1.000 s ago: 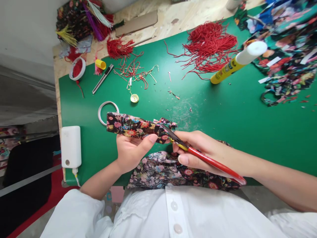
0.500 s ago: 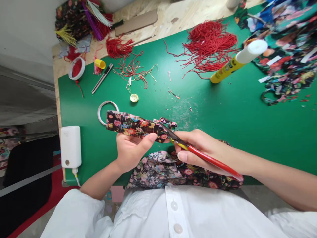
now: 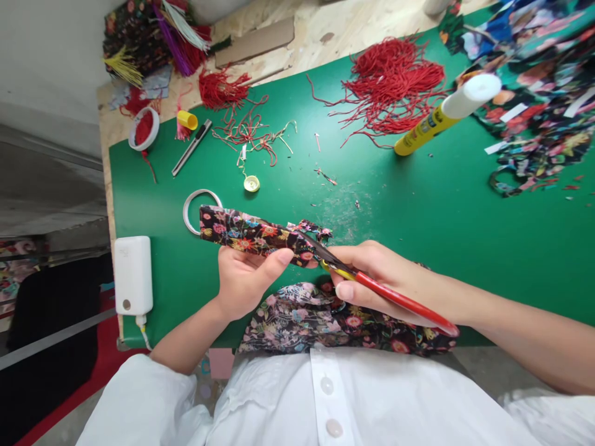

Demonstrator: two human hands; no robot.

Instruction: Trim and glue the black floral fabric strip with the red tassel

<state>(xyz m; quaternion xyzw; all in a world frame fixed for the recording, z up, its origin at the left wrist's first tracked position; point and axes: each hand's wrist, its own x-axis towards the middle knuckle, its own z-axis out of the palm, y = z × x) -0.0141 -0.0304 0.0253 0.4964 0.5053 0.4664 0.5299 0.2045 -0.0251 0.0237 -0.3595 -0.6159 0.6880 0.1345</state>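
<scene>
Fingers of my left hand (image 3: 244, 279) are closed on the floral fabric strip (image 3: 251, 233), thumb on top and the rest underneath, pinching it near its right end. Its long axis runs left to right just above the green mat (image 3: 465, 235), and its far left end lies over a white ring (image 3: 195, 201). The cloth is thin, dark cotton printed with small red and blue flowers, stiff enough to hold flat. Further right, the strip's ragged end meets the blades of the scissors (image 3: 372, 288), which point left into it; how far the blades are parted I cannot tell. My right hand (image 3: 376, 272) is wrapped shut around the red handles. Below both hands, more of the same cloth is bunched at the mat's near edge.
</scene>
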